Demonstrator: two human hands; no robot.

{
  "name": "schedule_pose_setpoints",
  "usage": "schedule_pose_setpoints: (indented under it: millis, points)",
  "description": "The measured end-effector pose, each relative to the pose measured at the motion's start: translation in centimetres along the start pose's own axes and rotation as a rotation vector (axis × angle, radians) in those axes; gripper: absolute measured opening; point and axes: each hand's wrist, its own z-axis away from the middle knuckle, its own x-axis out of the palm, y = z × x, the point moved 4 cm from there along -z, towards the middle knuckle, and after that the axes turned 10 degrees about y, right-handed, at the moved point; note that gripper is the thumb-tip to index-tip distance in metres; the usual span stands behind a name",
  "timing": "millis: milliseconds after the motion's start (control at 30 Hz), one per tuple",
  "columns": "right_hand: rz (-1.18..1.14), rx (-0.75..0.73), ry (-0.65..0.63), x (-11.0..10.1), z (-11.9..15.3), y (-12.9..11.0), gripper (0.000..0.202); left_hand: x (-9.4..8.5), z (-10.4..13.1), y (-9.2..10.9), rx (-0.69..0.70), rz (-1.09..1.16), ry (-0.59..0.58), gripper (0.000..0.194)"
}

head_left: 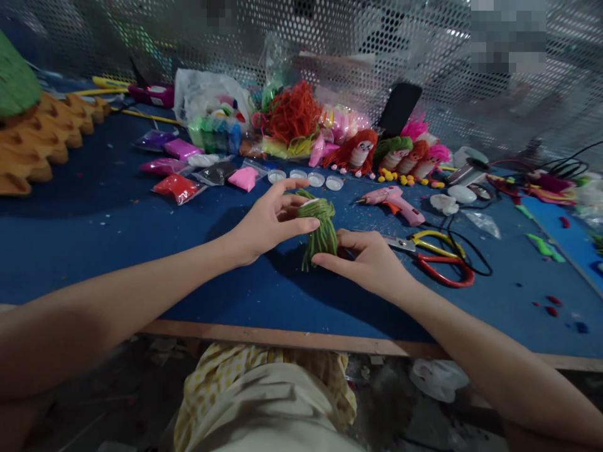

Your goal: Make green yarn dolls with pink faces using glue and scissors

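Observation:
Above the blue table, a doll head with green yarn hair [323, 229] is held between both hands. My left hand [277, 220] grips its top from the left, thumb across the front and fingers behind. A bit of white shows at the crown, under the yarn. My right hand [362, 257] pinches the hanging strands at the lower right, thumb in front; the other fingers are partly hidden. Just right of this hand lie scissors [424, 248] with one yellow and one red handle. Behind them rests a pink glue gun [393, 202].
Finished yarn-haired dolls [360, 154] stand along the back, near a black phone [400, 108]. Bags of coloured clay [179, 187] and small clear round cases [315, 179] lie behind my hands. An orange egg-crate-like piece [42, 141] sits at left. Black cable loops around the scissors.

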Motion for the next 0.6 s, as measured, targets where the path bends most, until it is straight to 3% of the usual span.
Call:
schedule_pose_setpoints:
  millis: [100,200,400,600]
  points:
    - [0.030,-0.080,0.120,-0.7,0.0,-0.6,0.035,-0.2,-0.1,0.0,0.041,0.030,-0.011,0.068]
    - [-0.076,-0.053,0.197,-1.0,0.0,-0.4,0.032,0.0,0.2,0.2,0.083,0.001,-0.069,0.070]
    - [-0.292,0.133,0.191,-0.4,0.0,1.0,0.033,0.6,0.8,0.3,0.175,-0.078,-0.134,0.073]
    - [-0.358,0.157,0.173,-0.2,0.0,1.1,0.032,0.8,1.0,0.4,0.212,-0.170,-0.093,0.075]
